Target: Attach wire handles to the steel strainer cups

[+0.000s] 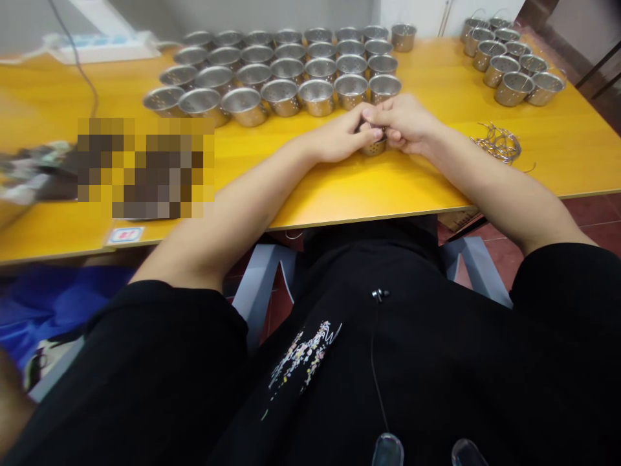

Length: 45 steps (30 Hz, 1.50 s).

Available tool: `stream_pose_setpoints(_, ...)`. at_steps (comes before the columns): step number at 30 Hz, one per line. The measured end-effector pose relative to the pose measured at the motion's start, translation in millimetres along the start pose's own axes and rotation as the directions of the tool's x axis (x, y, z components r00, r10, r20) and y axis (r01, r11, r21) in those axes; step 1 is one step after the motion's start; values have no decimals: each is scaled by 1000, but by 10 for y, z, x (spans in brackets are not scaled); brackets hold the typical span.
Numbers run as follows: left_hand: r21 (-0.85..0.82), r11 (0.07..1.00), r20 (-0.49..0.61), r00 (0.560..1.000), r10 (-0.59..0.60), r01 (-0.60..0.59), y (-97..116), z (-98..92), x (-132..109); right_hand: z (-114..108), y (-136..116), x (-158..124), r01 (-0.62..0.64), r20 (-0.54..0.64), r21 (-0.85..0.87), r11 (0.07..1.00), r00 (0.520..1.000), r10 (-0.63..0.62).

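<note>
Near the middle of the yellow table, a small perforated metal cup (374, 147) sits between my two hands, partly hidden by them. My left hand (345, 134) is closed on its left side, with the thumb reaching over the rim. On the other side my right hand (405, 123) has its thumb and finger pinched together above the cup, close to my left fingertips. A thin piece of wire shows faintly between the hands; which fingers grip it is too small to tell.
Rows of metal cups (243, 107) stand behind my hands. Cups with wire handles (514, 89) are grouped at the back right, and loose wire handles (502, 144) lie right of my forearm. A power strip (104, 46) is at the back left.
</note>
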State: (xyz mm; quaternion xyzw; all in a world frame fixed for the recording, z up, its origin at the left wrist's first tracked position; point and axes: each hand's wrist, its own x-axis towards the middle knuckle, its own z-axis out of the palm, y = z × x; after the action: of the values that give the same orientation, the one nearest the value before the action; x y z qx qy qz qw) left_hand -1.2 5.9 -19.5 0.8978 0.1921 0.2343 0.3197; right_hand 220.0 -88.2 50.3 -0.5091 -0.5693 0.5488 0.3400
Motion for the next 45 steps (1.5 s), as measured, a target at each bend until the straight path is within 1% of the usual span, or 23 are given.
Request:
stream_pose_setpoints(3,-7,1000,-122,992,-31,30,-46,42,12,-22,7,37,27,-19,-23,999,999,-28)
stream_pose_setpoints(6,-4,999,-167,985,-38,38,-71,92,8,-80,-1,53,65,-25,-61,996,997,-67)
stream_pose_setpoints(8,-8,999,-184,982,-43,42,-36,101,-3,-128,-12,47,61,-25,-98,993,998,-63)
stream_pose_setpoints(10,-12,998,-178,982,-55,54,33,87,-13,-163,-24,27,69,-29,-137,988,997,-73)
stream_pose_setpoints(14,-46,995,-149,984,-95,89,159,41,-7,-160,-31,-25,128,-35,-232,964,989,-140)
stream_pose_setpoints(17,-87,990,-158,980,-124,111,170,33,6,-134,-2,-23,173,-33,-326,929,980,-195)
stream_pose_setpoints(19,-102,988,-164,977,-134,119,146,37,7,-134,28,1,207,-22,-355,911,973,-230)
stream_pose_setpoints(24,-101,990,-165,979,-118,102,92,52,-2,-188,87,63,237,21,-348,907,969,-245)
stream_pose_setpoints(29,-89,989,-185,974,-130,115,138,65,7,-228,111,89,228,41,-306,924,973,-226)
stream_pose_setpoints(31,-80,986,-166,974,-155,144,183,52,7,-229,113,84,233,35,-281,931,972,-233)
stream_pose_setpoints(34,-40,984,-103,979,-175,172,244,22,4,-218,106,61,244,20,-276,930,968,-248)
stream_pose_setpoints(36,-20,986,-95,982,-165,164,261,7,5,-209,97,50,253,19,-282,925,966,-258)
stream_pose_setpoints(39,-21,991,-116,984,-133,131,246,2,13,-201,80,53,258,19,-302,918,964,-265)
stream_pose_setpoints(42,-23,994,-116,987,-110,108,217,13,16,-211,57,61,241,26,-344,907,969,-247)
stream_pose_setpoints(45,-22,994,-121,987,-106,104,218,35,8,-236,31,55,228,61,-350,908,973,-221)
